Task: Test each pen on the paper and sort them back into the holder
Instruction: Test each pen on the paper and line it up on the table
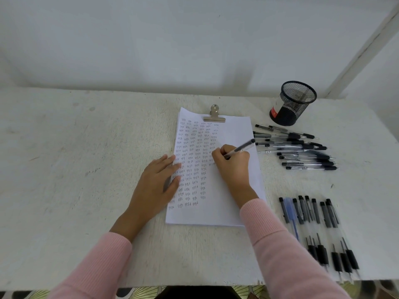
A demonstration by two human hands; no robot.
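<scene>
A white sheet of paper [235,130], covered on its left in rows of the handwritten word "test", lies mid-table under a metal clip [214,115]. My right hand [233,167] grips a clear pen with a black cap end [241,147], its tip down on the paper near the middle. My left hand [157,182] lies flat on the sheet's left edge, fingers spread. A black mesh pen holder [293,103] stands upright at the back right, apparently with nothing in it.
Two groups of pens lie right of the paper: several sideways pens [302,147] below the holder and several lengthwise pens [319,229] near the front edge, one of them blue. A white wall rises behind the table [75,158].
</scene>
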